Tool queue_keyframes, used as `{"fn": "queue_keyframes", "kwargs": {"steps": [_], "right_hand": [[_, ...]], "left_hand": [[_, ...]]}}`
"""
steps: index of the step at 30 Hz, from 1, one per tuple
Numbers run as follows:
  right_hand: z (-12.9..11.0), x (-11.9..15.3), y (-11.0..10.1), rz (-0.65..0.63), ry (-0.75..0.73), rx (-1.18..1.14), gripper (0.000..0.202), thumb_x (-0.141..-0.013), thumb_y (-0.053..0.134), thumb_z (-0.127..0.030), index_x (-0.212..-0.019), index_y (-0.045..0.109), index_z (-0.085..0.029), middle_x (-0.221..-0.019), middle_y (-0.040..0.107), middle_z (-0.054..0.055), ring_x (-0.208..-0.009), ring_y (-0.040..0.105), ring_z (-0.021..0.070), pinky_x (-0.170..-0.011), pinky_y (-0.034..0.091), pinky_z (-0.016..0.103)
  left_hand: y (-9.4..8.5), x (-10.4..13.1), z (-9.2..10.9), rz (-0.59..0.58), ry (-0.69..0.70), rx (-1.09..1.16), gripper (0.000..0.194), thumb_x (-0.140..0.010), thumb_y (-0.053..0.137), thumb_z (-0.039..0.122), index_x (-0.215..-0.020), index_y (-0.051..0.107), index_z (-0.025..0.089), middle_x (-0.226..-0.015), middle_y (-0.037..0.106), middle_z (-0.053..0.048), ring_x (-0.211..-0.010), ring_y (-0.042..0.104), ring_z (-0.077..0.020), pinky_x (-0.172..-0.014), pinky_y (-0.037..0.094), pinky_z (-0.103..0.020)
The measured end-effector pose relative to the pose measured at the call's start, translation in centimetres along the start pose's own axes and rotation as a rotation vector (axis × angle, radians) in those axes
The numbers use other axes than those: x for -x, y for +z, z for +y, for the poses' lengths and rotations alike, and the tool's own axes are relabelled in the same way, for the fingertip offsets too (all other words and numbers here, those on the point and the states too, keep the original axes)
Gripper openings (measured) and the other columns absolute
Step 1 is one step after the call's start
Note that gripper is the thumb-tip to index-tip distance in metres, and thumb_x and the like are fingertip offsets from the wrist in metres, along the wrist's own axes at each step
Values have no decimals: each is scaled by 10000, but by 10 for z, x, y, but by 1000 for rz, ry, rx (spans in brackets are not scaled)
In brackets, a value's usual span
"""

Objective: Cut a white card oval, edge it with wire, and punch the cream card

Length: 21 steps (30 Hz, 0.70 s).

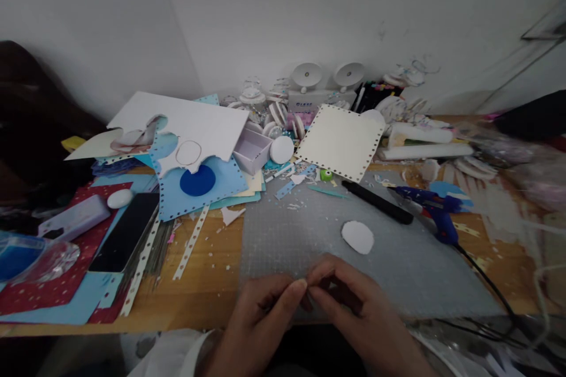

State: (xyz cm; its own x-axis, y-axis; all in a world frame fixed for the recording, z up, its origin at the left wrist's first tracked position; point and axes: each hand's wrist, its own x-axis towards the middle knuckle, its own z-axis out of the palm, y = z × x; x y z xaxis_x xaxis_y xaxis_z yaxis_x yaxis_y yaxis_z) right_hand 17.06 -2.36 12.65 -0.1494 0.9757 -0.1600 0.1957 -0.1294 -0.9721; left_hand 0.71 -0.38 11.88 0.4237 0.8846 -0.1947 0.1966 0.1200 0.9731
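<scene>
**At the mat's [300, 235] near edge: your two hands meet at the fingertips**

Left hand [267, 315]: grip pressed together, thumb against index. Right hand [360, 312]: grip also drawn together at thumb and index, slightly blurred, tips touching the left's. Can't tell if you're pinching anything small between them.

Nearest loose piece is the white cutout [358, 237], flat on the gray mat, just beyond your right hand, touching neither hand. Edge is a bit uneven.

Behind it, the black stick [378, 203] lies slanted on the mat. Glue gun [435, 206] sits to its right, on its side, cord running toward you. Cream sheet [342, 141], holes punched along its edges, is farther back.

Left of the mat: blue disc [197, 181] on the light-blue sheet [230, 184], and your phone [126, 235] on papers on the desk [221, 259].
</scene>
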Motion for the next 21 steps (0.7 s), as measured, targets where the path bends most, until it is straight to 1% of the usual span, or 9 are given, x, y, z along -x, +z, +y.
{"fn": "queue_keyframes", "kwargs": {"steps": [3,5,10,14,19,21], "right_hand": [[2,0,0,29,-38,-7,73,-863,531,-241,-799,561,-223,-839,576,-3,-805,567,140,-699,442,252],[2,0,0,45,-44,-5,70,-863,533,-237,-797,555,-226,-845,572,-6,-821,564,139,-719,439,252],[0,-1,0,14,-13,28,67,-850,526,-240,-800,565,-219,-815,577,-2,-780,562,141,-681,442,254],[-4,-1,-1,-19,-10,45,82,-845,515,-239,-842,593,-213,-811,592,3,-751,566,140,-656,446,254],[-4,-1,-1,2,-25,62,71,-830,536,-215,-827,607,-209,-801,609,2,-730,576,135,-620,449,240],[-3,-1,-1,22,-36,72,60,-826,548,-206,-822,608,-208,-795,613,1,-713,577,131,-604,452,233]], "left_hand": [[-1,1,0,31,28,-41,351,-901,465,418,-728,609,148,-560,421,42,-488,351,-66,-449,267,-187],[-1,0,1,27,33,-64,345,-916,443,407,-747,604,152,-546,422,47,-478,366,-66,-453,279,-186],[-3,-1,2,28,65,-140,374,-934,411,383,-671,550,156,-542,432,41,-514,404,-78,-487,306,-188],[-2,1,3,39,110,-191,371,-939,402,365,-661,538,161,-564,448,35,-535,402,-82,-501,305,-194],[-1,4,2,49,78,-243,355,-943,403,348,-661,517,165,-584,452,30,-557,416,-88,-529,326,-196],[-2,3,1,51,87,-252,340,-942,407,339,-671,516,166,-604,468,24,-578,433,-91,-545,340,-194]]}}
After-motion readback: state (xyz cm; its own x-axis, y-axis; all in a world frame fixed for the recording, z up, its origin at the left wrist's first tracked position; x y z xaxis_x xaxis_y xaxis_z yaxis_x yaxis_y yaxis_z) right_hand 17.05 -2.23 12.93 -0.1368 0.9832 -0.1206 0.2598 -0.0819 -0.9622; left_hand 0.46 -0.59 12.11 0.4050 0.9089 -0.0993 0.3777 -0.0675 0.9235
